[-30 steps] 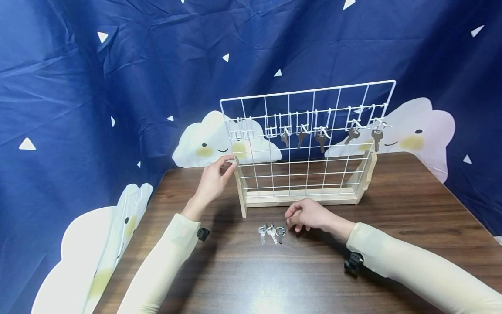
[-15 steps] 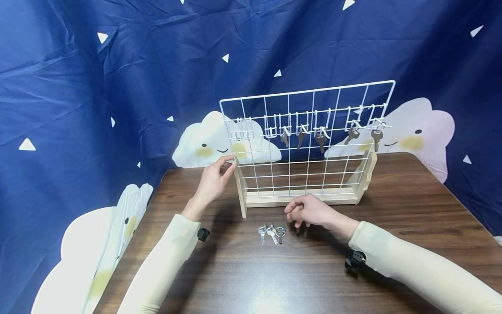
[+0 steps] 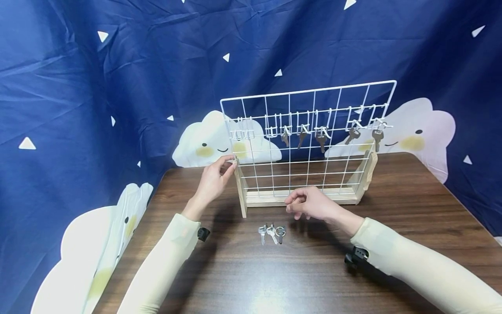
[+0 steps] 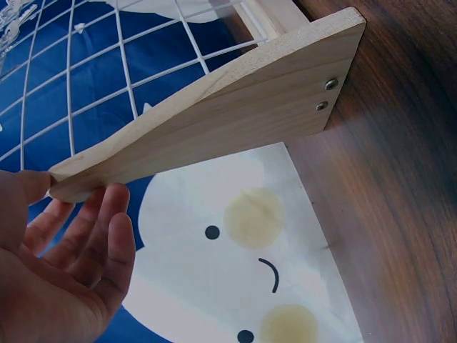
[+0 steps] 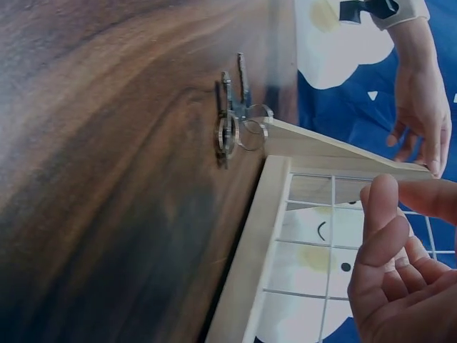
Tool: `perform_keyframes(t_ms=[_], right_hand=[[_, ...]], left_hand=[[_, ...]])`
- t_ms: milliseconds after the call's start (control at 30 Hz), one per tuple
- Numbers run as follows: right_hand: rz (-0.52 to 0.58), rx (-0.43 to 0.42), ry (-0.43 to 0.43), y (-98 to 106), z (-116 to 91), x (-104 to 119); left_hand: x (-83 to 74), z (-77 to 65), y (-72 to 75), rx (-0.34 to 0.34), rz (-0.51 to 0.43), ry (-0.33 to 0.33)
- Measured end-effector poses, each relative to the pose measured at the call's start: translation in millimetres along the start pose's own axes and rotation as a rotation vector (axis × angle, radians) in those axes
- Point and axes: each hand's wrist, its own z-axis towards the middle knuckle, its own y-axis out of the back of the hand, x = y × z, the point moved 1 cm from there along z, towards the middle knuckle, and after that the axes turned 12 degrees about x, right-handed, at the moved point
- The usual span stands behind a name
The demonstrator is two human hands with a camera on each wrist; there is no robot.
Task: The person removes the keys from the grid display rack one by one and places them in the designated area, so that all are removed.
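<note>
A white wire grid rack [image 3: 289, 163] stands upright in a wooden frame, with several keys [image 3: 320, 138] hanging from its white hooks. My left hand [image 3: 213, 176] pinches the upper tip of the frame's left wooden side panel [image 4: 214, 114], thumb on one face and fingers on the other. Three keys with rings [image 3: 272, 234] lie in a row on the table in front of the rack. Just above and to the right of them is my right hand [image 3: 311, 204], its fingers loosely curled with nothing visible between them. In the right wrist view, the loose keys [image 5: 239, 107] lie beyond the frame's base rail.
The brown wooden table [image 3: 235, 279] carries the rack near its far edge. Empty hooks [image 3: 242, 134] sit at the grid's left end. Behind hangs a blue curtain [image 3: 164, 65] with white triangles and smiling clouds.
My right hand has risen slightly away from the loose keys toward the rack's base. The left hand keeps its hold on the side panel, and the keys lie as before.
</note>
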Motion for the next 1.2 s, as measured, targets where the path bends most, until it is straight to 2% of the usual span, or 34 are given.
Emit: perform_keyframes(t_ms=[467, 1200], right_hand=[[0.021, -0.047, 0.084, 13, -5, 21], [0.014, -0.138, 0.125, 25, -10, 46]], left_hand=[[0.5, 0.6, 0.1, 0.002, -0.010, 0.008], [-0.2, -0.2, 0.0, -0.002, -0.003, -0.004]])
